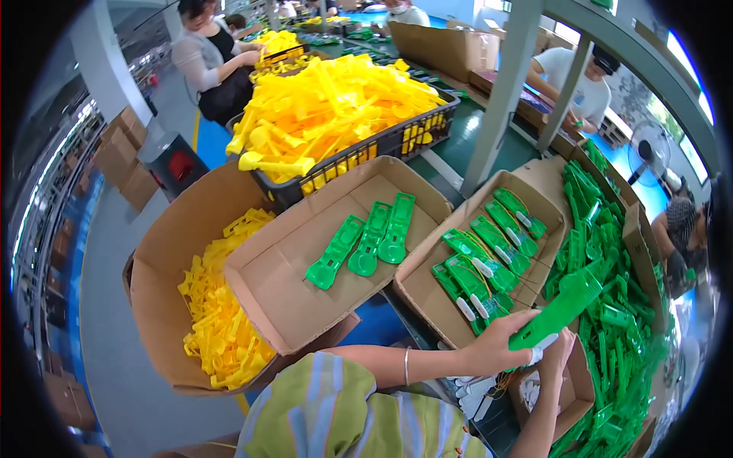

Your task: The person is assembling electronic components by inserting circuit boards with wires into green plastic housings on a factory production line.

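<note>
My left hand [495, 347] is closed around the lower end of a long green plastic casing [561, 305], which slants up and to the right. My right hand [559, 353] is close against that lower end, its fingers curled. Something small and white shows between the two hands; I cannot make out whether the right fingers grip it. Just beyond my hands, a cardboard tray [551, 219] holds several green casings fitted with white pieces and thin yellow wires. Three bare green casings [374, 238] lie in a wider cardboard tray [263, 294] to the left.
A black crate [374, 156] heaped with yellow plastic parts [328, 107] stands beyond the trays. More yellow parts fill a large carton [172, 252] at left. Loose green casings [611, 328] pile up on the right. A small box [580, 385] sits by my right forearm. Other people work farther off.
</note>
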{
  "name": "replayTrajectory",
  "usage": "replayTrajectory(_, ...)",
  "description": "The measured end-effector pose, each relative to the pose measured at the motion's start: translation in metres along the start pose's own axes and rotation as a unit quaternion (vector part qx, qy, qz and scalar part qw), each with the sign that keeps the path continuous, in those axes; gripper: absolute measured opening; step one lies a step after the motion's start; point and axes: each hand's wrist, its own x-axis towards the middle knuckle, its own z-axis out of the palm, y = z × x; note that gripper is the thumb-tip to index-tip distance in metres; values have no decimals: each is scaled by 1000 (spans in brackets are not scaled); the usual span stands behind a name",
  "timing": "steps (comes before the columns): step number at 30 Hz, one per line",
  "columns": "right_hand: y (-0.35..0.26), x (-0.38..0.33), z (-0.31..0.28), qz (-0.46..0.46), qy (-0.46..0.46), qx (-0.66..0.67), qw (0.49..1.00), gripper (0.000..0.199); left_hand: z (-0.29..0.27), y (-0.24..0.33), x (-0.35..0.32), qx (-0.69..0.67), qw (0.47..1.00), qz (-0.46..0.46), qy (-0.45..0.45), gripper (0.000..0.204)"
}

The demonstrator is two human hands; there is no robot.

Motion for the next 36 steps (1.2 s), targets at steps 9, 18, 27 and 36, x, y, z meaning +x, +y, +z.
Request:
replayTrajectory(9,2,-3,-15,50,37,502,863,10,-25,19,-10,37,997,33,50,63)
replayTrajectory(18,-20,15,-24,81,147,568,806,16,-33,9,-18,112,993,21,6,63)
replayTrajectory(27,-17,-2,-111,-4,316,524,791,31,-45,7,-24,202,973,-38,-103,56)
replayTrajectory(36,-60,-25,-91,105,119,459,874,19,-37,31,-5,-163,978,-125,19,39)
